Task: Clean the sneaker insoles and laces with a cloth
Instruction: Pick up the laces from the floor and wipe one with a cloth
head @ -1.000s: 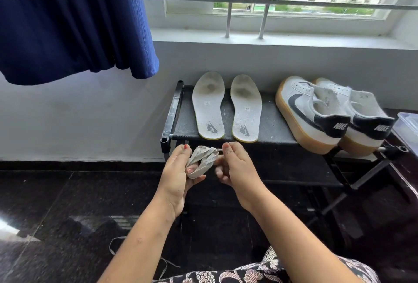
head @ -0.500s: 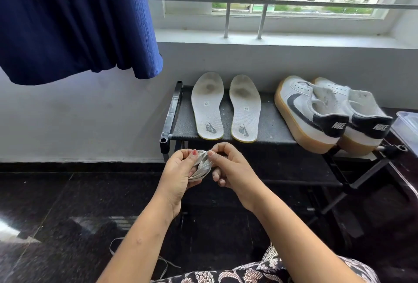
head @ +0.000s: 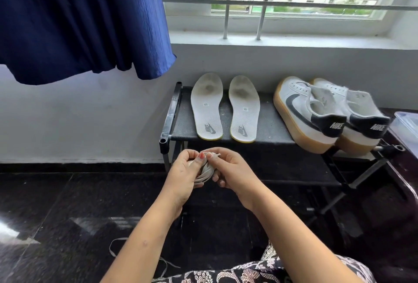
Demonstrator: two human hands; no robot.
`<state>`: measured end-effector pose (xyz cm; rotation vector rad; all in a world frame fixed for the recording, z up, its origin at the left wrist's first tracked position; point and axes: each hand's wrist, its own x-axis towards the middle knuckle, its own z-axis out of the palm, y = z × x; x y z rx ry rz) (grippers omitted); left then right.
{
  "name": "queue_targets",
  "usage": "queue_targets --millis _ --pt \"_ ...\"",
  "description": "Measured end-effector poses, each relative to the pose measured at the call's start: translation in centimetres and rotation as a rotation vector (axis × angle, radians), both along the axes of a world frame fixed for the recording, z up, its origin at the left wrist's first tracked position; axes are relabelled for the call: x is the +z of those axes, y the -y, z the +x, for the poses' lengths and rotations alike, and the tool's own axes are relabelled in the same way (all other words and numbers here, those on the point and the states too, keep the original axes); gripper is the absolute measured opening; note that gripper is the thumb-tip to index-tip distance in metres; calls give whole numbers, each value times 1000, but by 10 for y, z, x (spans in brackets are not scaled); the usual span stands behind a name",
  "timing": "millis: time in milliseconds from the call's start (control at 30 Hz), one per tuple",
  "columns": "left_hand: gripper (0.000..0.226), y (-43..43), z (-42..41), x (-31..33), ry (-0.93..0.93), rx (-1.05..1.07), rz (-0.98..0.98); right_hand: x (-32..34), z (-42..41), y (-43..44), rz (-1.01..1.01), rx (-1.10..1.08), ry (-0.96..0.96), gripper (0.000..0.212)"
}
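Observation:
A bundle of white lace [head: 206, 172] is wound into loops and held in my left hand [head: 183, 174]. My right hand [head: 233, 173] pinches the lace's end at the top of the bundle. Both hands hover just in front of the black shoe rack [head: 267, 124]. Two white insoles, the left insole [head: 207, 106] and the right insole [head: 244, 108], lie side by side on the rack's top shelf, with dark stains near the toes. A pair of white sneakers [head: 325, 115] with gum soles rests tilted on the rack's right end. Another lace [head: 138, 258] lies on the floor under my left arm.
A blue garment [head: 79, 20] hangs at the upper left in front of the white wall. A barred window [head: 271, 0] and its sill run above the rack. A clear plastic container [head: 407, 124] shows at the right edge. The floor is dark polished stone.
My right hand has moved in against the bundle, bringing the lace's end onto it. The loops sit tighter in my left hand.

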<state>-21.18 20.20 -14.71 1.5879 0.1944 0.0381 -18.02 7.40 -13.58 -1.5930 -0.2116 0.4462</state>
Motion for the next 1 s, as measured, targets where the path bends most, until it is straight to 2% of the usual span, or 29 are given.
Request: queue_targets --millis 300,433,600,800,1000 --pt "14 12 -16 2 72 20 14 16 -18 13 -13 -101 55 16" --pt "11 17 -33 21 152 78 -101 30 -34 23 25 -116 65 15" --pt "13 29 -48 57 207 116 -212 53 -53 40 167 -137 89 16" --pt "13 61 -56 100 279 46 -230 86 -72 78 382 -189 92 19" --pt "16 131 -43 123 312 -97 -225 119 -76 158 434 -286 166 17"
